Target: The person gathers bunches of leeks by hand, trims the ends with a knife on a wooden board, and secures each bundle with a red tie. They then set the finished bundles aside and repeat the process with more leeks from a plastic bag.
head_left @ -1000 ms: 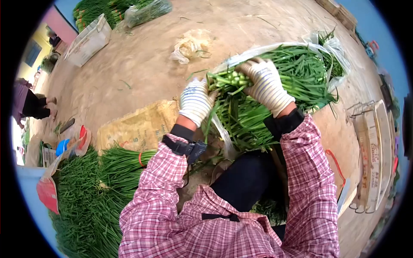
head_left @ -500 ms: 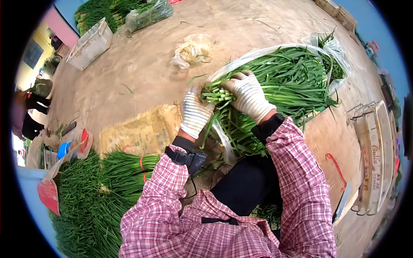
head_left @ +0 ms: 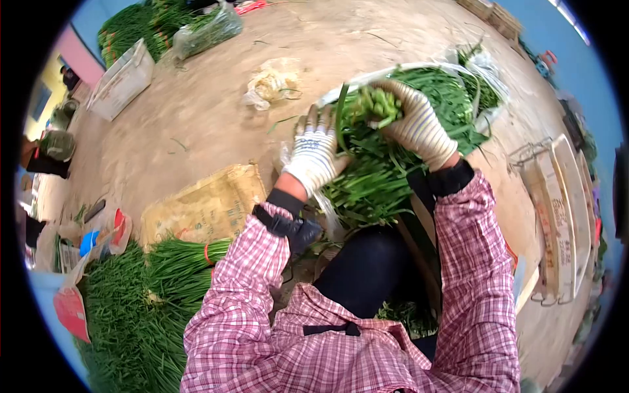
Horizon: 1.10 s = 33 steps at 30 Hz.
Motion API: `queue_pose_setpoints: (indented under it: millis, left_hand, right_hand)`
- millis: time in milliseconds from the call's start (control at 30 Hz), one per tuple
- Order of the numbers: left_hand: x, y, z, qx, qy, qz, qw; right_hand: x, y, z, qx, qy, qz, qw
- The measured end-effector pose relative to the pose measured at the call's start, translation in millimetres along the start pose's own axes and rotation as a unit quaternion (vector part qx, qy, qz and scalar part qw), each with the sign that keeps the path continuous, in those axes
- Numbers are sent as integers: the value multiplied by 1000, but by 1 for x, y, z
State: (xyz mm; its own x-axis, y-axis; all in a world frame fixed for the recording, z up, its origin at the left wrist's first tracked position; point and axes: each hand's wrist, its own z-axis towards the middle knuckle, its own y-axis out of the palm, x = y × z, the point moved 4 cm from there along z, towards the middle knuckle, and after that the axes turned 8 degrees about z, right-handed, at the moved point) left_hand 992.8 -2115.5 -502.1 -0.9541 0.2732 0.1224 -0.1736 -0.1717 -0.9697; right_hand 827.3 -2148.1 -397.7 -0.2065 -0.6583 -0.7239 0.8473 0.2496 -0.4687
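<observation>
Wrapped round a bunch of garlic chives (head_left: 376, 107) is my gloved right hand (head_left: 422, 128), the cut pale-green ends pointing out past the thumb. My left hand (head_left: 314, 150), in a striped white glove, has its fingers stretched out and holds nothing. It is beside the loose leaves, just left of the bunch. Beneath and behind both hands spreads a heap of loose garlic chives (head_left: 436, 92) on a white plastic sheet (head_left: 357, 82). The leaves near the bunch are smeared by motion.
Tied chive bundles (head_left: 180, 262) lie at lower left, beside a flattened yellow sack (head_left: 203, 203). A crumpled plastic bag (head_left: 272, 82) is on the floor ahead. A white crate (head_left: 121, 82) stands far left; pale crates (head_left: 557, 223) stand right. Another person's dark clothing shows at the left edge.
Both hands were together at the bunch's cut ends. Now my left hand has let go and opened, while my right hand has moved up and right, turning the bunch.
</observation>
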Motion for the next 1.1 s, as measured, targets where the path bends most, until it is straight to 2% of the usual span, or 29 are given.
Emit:
queue_pose_setpoints:
  millis: [67, 133, 167, 200, 233, 300, 333, 400, 433, 467, 500, 533, 567, 633, 667, 700, 733, 767, 800, 833, 867, 933, 1000, 1033, 1067, 1100]
  left_hand:
    - [-11, 28, 7, -40, -4, 66, 997]
    - [-27, 33, 12, -57, -12, 48, 997]
    - [-31, 36, 12, -51, 1, 36, 998]
    - [-33, 35, 13, -44, 14, 25, 999]
    - [-33, 33, 13, -53, 19, 26, 998]
    - [-31, 25, 11, -118, 27, 43, 992]
    - [-28, 5, 13, -162, 27, 61, 984]
    - [-18, -38, 22, -159, 52, 32, 985]
    - [-15, -64, 28, -70, 101, -53, 991]
    - [-10, -96, 34, 3, 147, -218, 965]
    - [1, -139, 37, 70, 216, -299, 927]
    - [10, -180, 40, 106, 265, -355, 890]
    - [19, -209, 54, 146, 300, -348, 876]
    - [51, -236, 60, 65, 341, -479, 806]
    - [75, -225, 44, -73, 332, -631, 697]
    - [100, -215, 27, -199, 280, -754, 560]
    - [127, -203, 3, -366, 223, -813, 394]
    - [143, -169, -9, -396, 132, -784, 460]
    - [150, -148, -30, -428, 111, -767, 465]
    - [154, -128, -60, -469, 101, -751, 454]
    - [154, -113, -90, -508, 108, -732, 442]
    - [155, -91, -139, -571, 104, -690, 431]
    - [157, -89, -174, -595, -25, -631, 497]
    - [160, -95, -183, -604, -64, -598, 523]
    - [161, -97, -192, -607, -104, -566, 548]
    - [151, -89, -198, -611, -99, -504, 602]
  right_hand:
    - [-27, -30, 2, 84, -16, 42, 995]
    - [-71, -73, 1, 136, 84, -10, 987]
    - [-74, -119, -1, 177, 11, -197, 964]
    - [-89, -145, 2, 181, -68, -323, 926]
    - [-104, -172, 4, 205, -142, -446, 859]
    - [-159, -170, 4, 202, -212, -515, 805]
    - [-190, -151, 8, 293, -238, -288, 880]
    - [-209, -170, 7, 206, -318, -28, 925]
    - [-219, -180, 6, 156, -346, 98, 920]
    - [-226, -188, 5, 112, -338, 102, 929]
    - [-234, -196, 4, 69, -327, 105, 936]
    - [-239, -190, 0, 86, -350, 150, 921]
    - [-243, -185, -7, 77, -355, 172, 916]
    - [-230, -155, -31, 14, -357, 225, 906]
    - [-218, -135, -46, -50, -355, 263, 896]
    - [-198, -118, -71, 119, -277, 261, 917]
    - [-191, -106, -83, 256, -148, 365, 883]
    - [-183, -91, -101, 394, -42, 479, 783]
    - [-141, -87, -126, 374, -2, 475, 797]
    - [-129, -77, -154, 417, 11, 492, 764]
    - [-106, -61, -181, 473, 64, 593, 648]
    - [-78, -44, -235, 556, 77, 548, 621]
    - [-63, -21, -280, 554, 150, 547, 609]
    - [-63, -5, -292, 554, 129, 559, 604]
    - [-62, 10, -306, 552, 149, 579, 582]
    - [-63, 21, -321, 546, 157, 584, 580]
